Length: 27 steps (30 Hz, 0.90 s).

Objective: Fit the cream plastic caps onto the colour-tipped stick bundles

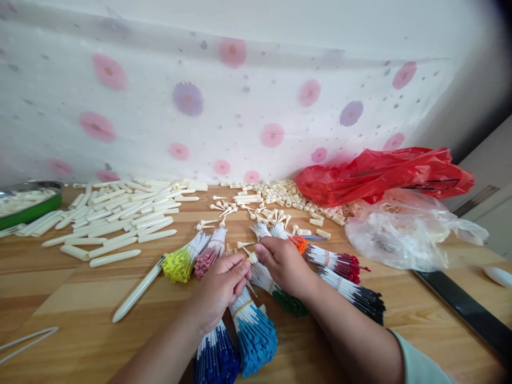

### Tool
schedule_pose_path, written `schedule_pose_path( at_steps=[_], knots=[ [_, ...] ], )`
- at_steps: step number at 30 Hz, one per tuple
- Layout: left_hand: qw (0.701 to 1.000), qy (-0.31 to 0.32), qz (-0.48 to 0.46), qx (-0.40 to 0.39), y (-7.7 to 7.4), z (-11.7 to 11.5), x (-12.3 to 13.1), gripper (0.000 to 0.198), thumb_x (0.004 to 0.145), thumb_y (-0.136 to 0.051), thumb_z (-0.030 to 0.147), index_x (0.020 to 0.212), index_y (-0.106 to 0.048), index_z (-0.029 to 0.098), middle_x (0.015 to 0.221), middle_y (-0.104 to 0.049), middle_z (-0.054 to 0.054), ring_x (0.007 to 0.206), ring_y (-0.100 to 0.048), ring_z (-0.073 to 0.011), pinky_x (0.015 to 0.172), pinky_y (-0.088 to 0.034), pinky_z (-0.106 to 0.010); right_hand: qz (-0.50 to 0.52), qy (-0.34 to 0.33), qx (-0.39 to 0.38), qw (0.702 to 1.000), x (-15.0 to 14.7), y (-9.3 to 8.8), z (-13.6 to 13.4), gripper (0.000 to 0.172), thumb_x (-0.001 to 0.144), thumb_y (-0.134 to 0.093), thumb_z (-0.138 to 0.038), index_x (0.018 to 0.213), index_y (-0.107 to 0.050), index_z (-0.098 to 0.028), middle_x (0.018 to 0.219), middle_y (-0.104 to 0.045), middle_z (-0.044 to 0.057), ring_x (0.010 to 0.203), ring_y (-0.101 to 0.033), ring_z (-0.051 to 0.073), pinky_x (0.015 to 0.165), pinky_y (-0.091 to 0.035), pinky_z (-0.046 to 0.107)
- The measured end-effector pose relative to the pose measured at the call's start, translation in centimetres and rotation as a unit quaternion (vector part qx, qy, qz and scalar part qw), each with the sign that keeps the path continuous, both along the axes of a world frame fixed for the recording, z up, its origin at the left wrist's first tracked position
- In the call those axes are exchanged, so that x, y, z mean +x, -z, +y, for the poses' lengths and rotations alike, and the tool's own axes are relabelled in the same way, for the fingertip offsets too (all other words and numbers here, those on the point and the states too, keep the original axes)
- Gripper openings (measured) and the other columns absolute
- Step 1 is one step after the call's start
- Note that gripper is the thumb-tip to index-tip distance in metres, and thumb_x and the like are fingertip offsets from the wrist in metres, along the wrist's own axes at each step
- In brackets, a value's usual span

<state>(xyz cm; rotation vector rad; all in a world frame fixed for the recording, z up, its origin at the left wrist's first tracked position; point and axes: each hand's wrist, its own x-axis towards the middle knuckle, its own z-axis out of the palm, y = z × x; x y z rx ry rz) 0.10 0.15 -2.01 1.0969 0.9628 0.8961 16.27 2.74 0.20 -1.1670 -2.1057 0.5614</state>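
Observation:
My left hand [224, 285] is closed in a pinch over the bundles, and what its fingers hold is mostly hidden. Facing it, my right hand [286, 264] has thumb and forefinger pressed round a small cream plastic part [253, 257], close to the left fingertips. Rubber-banded bundles of white pen refills fan out around both hands: yellow [180, 261], pink [210, 250], dark blue [216, 354], light blue [256, 336], green [290, 300], orange [298, 242], dark red [338, 261] and black [356, 293]. A white pen barrel [138, 290] lies left of the yellow bundle.
Many white pen barrels [124, 213] are heaped at the back left beside a green-sided bowl [32, 205]. Small cream plugs [224, 208] and slotted parts [280, 192] lie behind the bundles. On the right are a red bag [384, 173], a clear bag [400, 229] and a black strip [464, 309].

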Motion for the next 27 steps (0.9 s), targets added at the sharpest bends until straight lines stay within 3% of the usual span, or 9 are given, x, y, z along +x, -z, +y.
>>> schedule_pose_path(
  at_steps=[5,8,13,17,22,27],
  knots=[
    [1.0,-0.005,-0.022,-0.005,-0.09,-0.02,-0.14,0.032,0.084,-0.05,0.043,0.065,-0.05,0.017,0.041,-0.03,0.009,0.037,-0.018,-0.0041,0.036,-0.009,-0.019,0.044,-0.043,0.01,0.998,0.1,0.15,-0.08,0.025,0.091,-0.041,-0.029,0.069,-0.041,-0.018,0.066,-0.046,-0.002,0.062,-0.042,0.01,0.057,-0.031,0.021],
    [1.0,0.0,-0.013,0.003,-0.05,0.08,-0.08,0.032,0.084,-0.051,0.044,0.066,-0.051,0.017,0.041,-0.031,0.008,0.037,-0.019,-0.0043,0.037,-0.01,-0.02,0.032,-0.03,-0.013,0.999,0.05,0.19,-0.08,0.034,0.093,-0.038,-0.033,0.062,-0.036,-0.019,0.059,-0.041,-0.003,0.056,-0.038,0.01,0.053,-0.029,0.021],
    [1.0,-0.002,-0.018,-0.008,-0.01,0.13,-0.06,0.032,0.084,-0.051,0.044,0.065,-0.05,0.017,0.041,-0.03,0.008,0.037,-0.017,-0.0044,0.036,-0.009,-0.019,0.045,-0.02,0.035,0.998,-0.06,0.05,-0.09,0.023,0.09,-0.044,-0.027,0.069,-0.043,-0.018,0.069,-0.047,-0.001,0.064,-0.044,0.011,0.059,-0.033,0.021],
    [1.0,0.007,-0.01,-0.01,-0.11,0.05,-0.01,0.033,0.084,-0.051,0.045,0.066,-0.05,0.017,0.04,-0.03,0.009,0.037,-0.017,-0.0042,0.037,-0.009,-0.019,0.024,-0.005,0.017,1.0,0.03,0.03,-0.09,0.033,0.092,-0.04,-0.031,0.061,-0.036,-0.019,0.059,-0.041,-0.003,0.056,-0.039,0.01,0.053,-0.029,0.022],
    [0.999,0.004,-0.02,-0.027,-0.31,0.1,-0.03,0.034,0.082,-0.052,0.046,0.065,-0.05,0.017,0.04,-0.029,0.009,0.037,-0.016,-0.004,0.037,-0.008,-0.019,0.045,-0.03,0.033,0.998,-0.08,-0.1,-0.09,0.022,0.09,-0.042,-0.027,0.07,-0.042,-0.018,0.069,-0.047,0.0,0.065,-0.045,0.012,0.06,-0.033,0.022],
    [0.999,-0.013,0.026,0.025,-0.24,-0.05,-0.06,0.038,0.082,-0.051,0.049,0.063,-0.051,0.017,0.04,-0.031,0.008,0.037,-0.019,-0.0046,0.037,-0.012,-0.019,0.042,-0.016,0.001,0.999,-0.59,-0.07,-0.42,0.03,0.092,-0.036,-0.03,0.064,-0.034,-0.019,0.062,-0.041,-0.002,0.058,-0.039,0.011,0.055,-0.03,0.022]
  ],
)
